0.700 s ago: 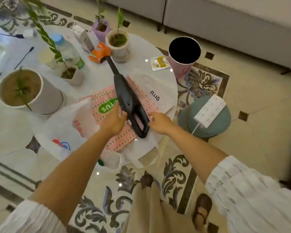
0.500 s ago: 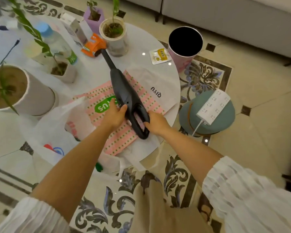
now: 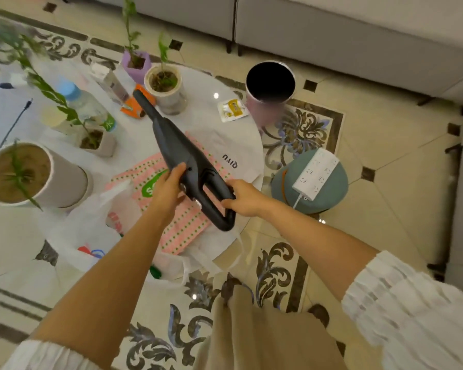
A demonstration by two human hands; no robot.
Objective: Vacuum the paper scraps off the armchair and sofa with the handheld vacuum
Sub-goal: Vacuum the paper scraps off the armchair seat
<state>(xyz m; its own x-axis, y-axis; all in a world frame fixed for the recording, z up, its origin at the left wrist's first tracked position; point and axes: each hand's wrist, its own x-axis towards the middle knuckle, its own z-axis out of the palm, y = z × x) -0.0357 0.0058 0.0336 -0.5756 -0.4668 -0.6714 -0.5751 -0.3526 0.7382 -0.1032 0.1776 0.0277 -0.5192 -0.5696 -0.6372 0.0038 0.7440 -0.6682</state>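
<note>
The vacuum [image 3: 187, 161] is black and sits in both hands above the round white table [image 3: 198, 102]: the right hand [image 3: 245, 198] has its fingers curled around the loop handle at the near end, and the left hand [image 3: 169, 186] grips the fat body just ahead of that handle. Under the hands lie a pink dotted bag [image 3: 182, 228] and a white bag [image 3: 225, 153]. Past the fingers, the thin nozzle points at a white plant pot [image 3: 166, 89], and the gray sofa [image 3: 358, 30] is far beyond.
</note>
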